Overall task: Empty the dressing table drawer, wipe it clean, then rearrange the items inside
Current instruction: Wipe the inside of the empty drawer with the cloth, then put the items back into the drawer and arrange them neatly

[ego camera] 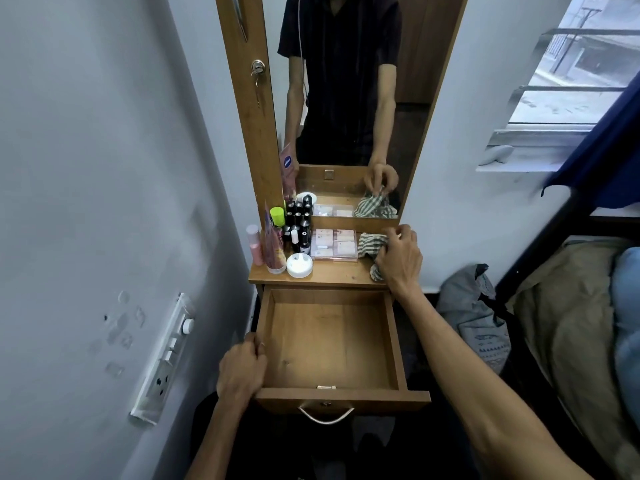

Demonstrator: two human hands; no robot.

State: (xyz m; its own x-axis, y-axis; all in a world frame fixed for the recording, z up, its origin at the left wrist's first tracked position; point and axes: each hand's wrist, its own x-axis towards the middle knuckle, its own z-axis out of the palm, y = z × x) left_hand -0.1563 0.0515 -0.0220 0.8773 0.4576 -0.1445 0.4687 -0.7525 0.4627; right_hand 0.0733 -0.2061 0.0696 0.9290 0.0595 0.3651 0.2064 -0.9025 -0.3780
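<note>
Head view, drawer (332, 344) pulled out and bare inside, left hand (242, 370) curled over the drawer's left wall, right hand (400, 258) above the drawer gripping striped cloth (372, 242) on the tabletop, bottles (296, 233) and soap boxes (334, 244) left of the cloth

Readable text: a blue oval logo, apparently "NIVEA", on the pink tube (289, 166) reflected in the mirror (346, 98), left of centre frame. Other labels are illegible.

wooden drawer (329, 344) pulled fully out, bare inside. striped cloth (372, 245) bunched on counter (332, 273) beside clear boxes (334, 244), bottles (296, 233), white jar (299, 265).
</note>
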